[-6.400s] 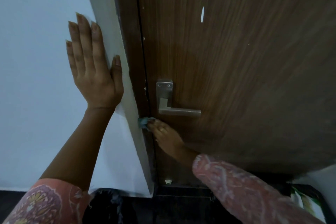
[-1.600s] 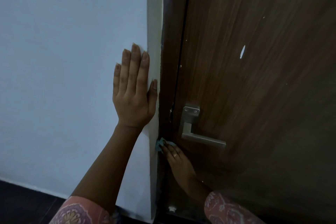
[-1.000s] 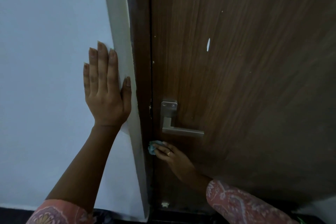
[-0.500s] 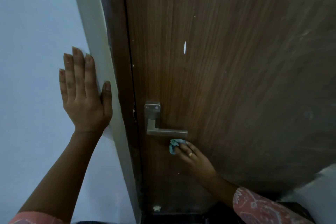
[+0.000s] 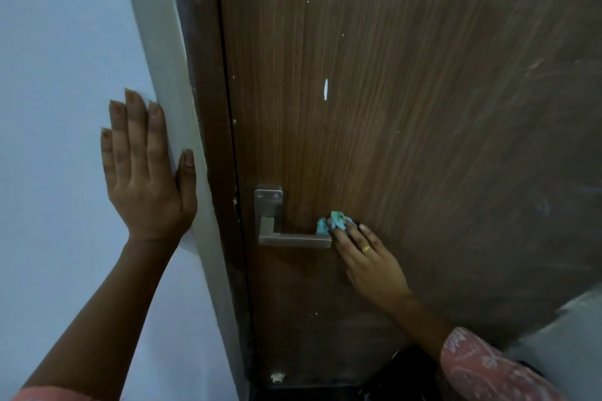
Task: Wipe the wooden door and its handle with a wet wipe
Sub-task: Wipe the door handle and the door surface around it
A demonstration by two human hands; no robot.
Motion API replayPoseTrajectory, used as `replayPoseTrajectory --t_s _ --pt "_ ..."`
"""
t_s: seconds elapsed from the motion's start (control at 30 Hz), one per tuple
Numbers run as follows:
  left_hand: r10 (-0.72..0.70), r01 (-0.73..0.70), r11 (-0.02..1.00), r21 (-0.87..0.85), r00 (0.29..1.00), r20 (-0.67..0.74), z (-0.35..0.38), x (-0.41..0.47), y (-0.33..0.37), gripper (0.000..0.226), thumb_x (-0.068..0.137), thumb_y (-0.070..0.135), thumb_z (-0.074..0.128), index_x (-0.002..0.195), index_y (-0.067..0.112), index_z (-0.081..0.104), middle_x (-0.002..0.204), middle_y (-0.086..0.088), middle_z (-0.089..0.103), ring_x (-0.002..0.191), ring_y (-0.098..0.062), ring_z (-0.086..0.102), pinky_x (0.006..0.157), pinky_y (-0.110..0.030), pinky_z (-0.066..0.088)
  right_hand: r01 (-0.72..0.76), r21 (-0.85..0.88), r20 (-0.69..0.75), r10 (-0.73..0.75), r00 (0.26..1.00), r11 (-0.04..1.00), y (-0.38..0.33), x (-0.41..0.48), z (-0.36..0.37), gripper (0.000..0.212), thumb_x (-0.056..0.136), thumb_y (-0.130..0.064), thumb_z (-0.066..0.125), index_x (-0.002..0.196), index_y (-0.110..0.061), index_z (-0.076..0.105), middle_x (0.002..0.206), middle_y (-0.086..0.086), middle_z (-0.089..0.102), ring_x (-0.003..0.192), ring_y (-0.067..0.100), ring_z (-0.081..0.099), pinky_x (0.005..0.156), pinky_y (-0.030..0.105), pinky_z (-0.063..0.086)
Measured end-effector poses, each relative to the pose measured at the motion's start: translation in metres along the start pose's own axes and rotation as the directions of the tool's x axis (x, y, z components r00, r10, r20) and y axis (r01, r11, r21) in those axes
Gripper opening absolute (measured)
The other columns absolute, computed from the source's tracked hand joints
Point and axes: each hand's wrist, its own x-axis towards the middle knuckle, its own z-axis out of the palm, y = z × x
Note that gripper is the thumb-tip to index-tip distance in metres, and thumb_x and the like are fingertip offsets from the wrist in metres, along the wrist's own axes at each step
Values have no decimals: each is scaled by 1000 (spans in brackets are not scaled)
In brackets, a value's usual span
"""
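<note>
The brown wooden door (image 5: 407,107) fills the right half of the view. Its silver lever handle (image 5: 293,239) sits low on the left side, under a square metal plate. My right hand (image 5: 368,259) presses a crumpled blue wet wipe (image 5: 329,225) against the door at the free tip of the lever. A ring shows on one finger. My left hand (image 5: 143,172) lies flat on the pale wall with fingers spread, its thumb on the white door frame (image 5: 169,81).
The pale blue wall (image 5: 58,75) takes up the left side. A dark jamb strip runs between frame and door. A white chip (image 5: 325,89) marks the door above the handle. A small white piece (image 5: 277,377) lies on the dark floor at the door's foot.
My right hand has carried the wipe from the door's left edge below the handle, rightward and up to the tip of the lever. My left hand has stayed flat on the wall.
</note>
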Motion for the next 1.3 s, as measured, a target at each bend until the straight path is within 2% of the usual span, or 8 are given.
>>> replayPoseTrajectory --t_s 0.2,0.5,0.7,0.87,0.97,1.07,1.23,1.3 --pt "6 -7 1000 10 1000 3 0 -1 -1 54 95 15 48 142 -1 25 141 -29 32 144 -16 5 119 -34 9 -1 -20 -103 -1 995 1000 27 39 -33 58 87 -12 35 144 -7 22 148 7 32 135 24 27 115 41 10" --pt "20 -20 1000 9 1000 1 0 -2 -1 57 94 14 49 143 1 22 141 -30 32 144 -17 6 119 -35 9 26 150 -198 5 980 988 -2 101 -86 52 91 -16 39 140 -1 30 149 13 34 141 24 16 117 38 5" --pt "-32 34 999 -38 998 49 1 -7 -4 60 97 18 45 148 12 13 144 -30 31 142 -27 16 112 -56 25 -78 236 -248 138 959 969 -6 111 -90 47 93 -6 30 139 -1 35 149 13 34 138 26 29 114 36 26" --pt "-4 4 1000 -22 1000 15 1 -4 0 58 96 15 47 146 6 19 141 -31 32 144 -19 8 118 -41 14 -267 269 -250 334 909 926 18 92 -83 40 91 -1 38 130 5 45 143 22 39 128 35 41 105 43 40" --pt "2 -2 1000 -12 1000 13 1 -3 -1 56 96 15 46 145 4 20 141 -32 33 144 -18 7 119 -35 9 -313 368 -341 441 830 875 38 85 -85 35 88 3 50 122 8 52 134 20 39 113 32 45 96 31 44" --pt "-2 3 1000 -15 1000 14 1 -3 -1 55 97 15 46 144 3 21 140 -32 33 144 -17 7 119 -35 9 -309 494 -438 540 719 813 56 90 -94 20 85 5 57 104 9 60 113 25 57 104 29 52 102 23 36" --pt "-4 4 1000 -6 1000 22 0 -2 0 55 95 14 47 143 1 23 140 -32 33 144 -17 6 119 -34 8 -415 695 -319 769 553 587 52 88 -102 19 84 -1 54 101 6 59 101 24 60 100 28 53 96 10 30" --pt "4 -4 1000 -2 1000 11 0 -2 0 55 95 13 48 142 -1 24 140 -31 32 144 -17 6 119 -34 8 -507 723 -222 853 473 469 42 79 -99 29 82 -1 57 110 4 57 104 23 60 100 34 55 93 19 35"
